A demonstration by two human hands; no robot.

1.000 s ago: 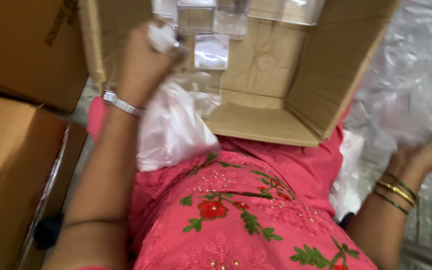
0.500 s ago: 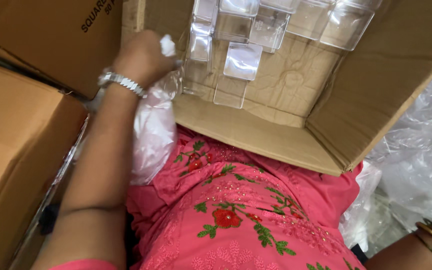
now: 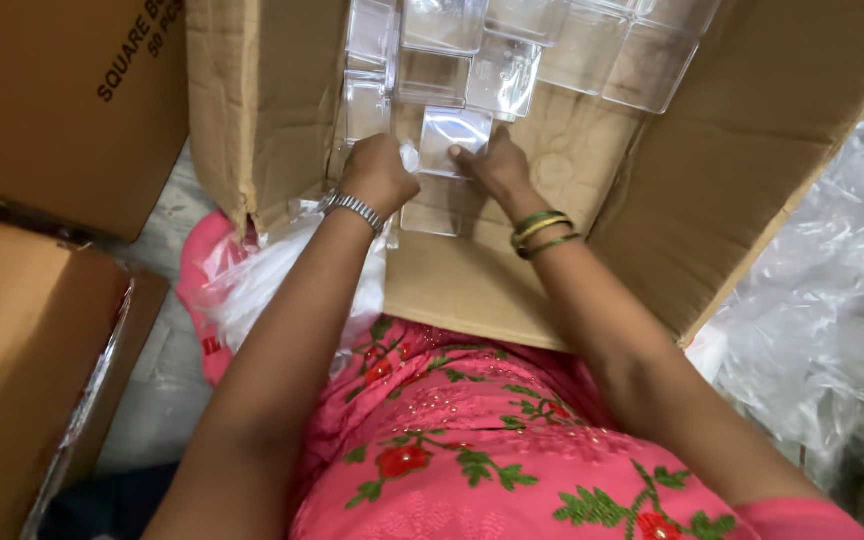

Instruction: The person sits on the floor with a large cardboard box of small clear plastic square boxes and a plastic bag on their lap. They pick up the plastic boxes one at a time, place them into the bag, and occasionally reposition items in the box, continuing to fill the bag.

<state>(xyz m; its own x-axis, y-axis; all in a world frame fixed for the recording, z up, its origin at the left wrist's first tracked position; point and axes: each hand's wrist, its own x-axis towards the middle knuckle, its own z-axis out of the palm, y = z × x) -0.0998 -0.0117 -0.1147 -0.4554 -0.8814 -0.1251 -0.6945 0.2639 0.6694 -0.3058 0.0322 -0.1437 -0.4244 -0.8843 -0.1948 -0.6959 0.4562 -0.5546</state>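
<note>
Both hands are inside an open corrugated cardboard box (image 3: 572,170), its brown flaps rough and creased. The left hand (image 3: 380,172), a metal watch band at its wrist, is curled into a narrow grip at the left edge of a clear square plastic container (image 3: 455,135); whether the fingers close on it cannot be told. The right hand (image 3: 497,165), with green and gold bangles on the wrist, presses its fingertips on the same container's right edge, its grip narrow too. The container lies on the box floor, just in front of rows of glossy, transparent square containers (image 3: 542,50). Crinkled plastic film (image 3: 832,270) lies to the right, closed brown cartons (image 3: 42,120) to the left. Half a second earlier only the left hand was in the box, holding white wrapping, with the right off at the side.
</note>
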